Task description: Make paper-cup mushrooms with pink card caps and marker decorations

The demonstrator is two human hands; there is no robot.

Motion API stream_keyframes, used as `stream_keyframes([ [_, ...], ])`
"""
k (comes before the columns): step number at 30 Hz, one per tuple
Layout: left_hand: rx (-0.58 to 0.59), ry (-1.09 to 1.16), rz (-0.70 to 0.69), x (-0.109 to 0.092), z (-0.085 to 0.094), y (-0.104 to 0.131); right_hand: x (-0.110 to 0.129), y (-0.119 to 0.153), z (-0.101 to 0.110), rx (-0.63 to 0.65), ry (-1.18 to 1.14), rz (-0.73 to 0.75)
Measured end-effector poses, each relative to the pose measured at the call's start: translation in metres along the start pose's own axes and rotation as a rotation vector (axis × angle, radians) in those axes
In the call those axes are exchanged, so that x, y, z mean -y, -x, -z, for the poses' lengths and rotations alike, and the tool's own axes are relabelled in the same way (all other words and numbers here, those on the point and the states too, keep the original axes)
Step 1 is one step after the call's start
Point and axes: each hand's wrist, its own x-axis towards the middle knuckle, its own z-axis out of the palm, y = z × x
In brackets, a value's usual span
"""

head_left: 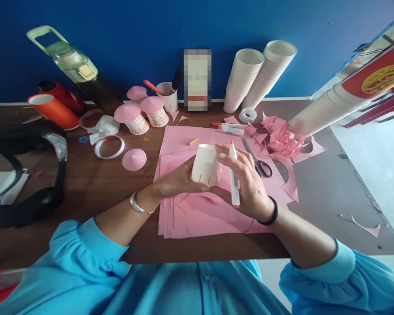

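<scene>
A white paper cup (203, 162) is upside down above the pink paper, with short orange strokes along its lower rim. My left hand (179, 178) is wrapped round the cup from the left and below. A white marker (233, 175) with a red-orange tip pointing up is held between the fingers of my right hand (251, 188). The fingertips of that hand also rest against the cup's right side. Below both hands lie stacked sheets of pink paper (184, 218). An orange marker cap (193, 141) lies on them, just beyond the cup.
Cups with pink cone roofs (131, 113) stand at the back left, near a flat pink cone (134, 159) and a tape roll (109, 147). Scissors (265, 168), a glue tube (231, 129) and pink scraps (280, 140) lie right. Tall cup stacks (243, 78) stand by the wall.
</scene>
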Motion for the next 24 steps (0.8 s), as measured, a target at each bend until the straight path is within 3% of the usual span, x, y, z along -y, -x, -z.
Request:
stream_keyframes([
  [7, -0.092, 0.042, 0.063, 0.005, 0.006, 0.001, 0.007, 0.001, 0.011, -0.260, -0.021, 0.041],
  [14, -0.046, 0.065, 0.033, 0.007, 0.005, 0.000, 0.018, -0.005, 0.012, -0.221, -0.098, 0.102],
  [24, -0.100, -0.014, 0.074, 0.001, 0.001, 0.000, 0.018, -0.004, 0.006, -0.174, -0.041, 0.161],
])
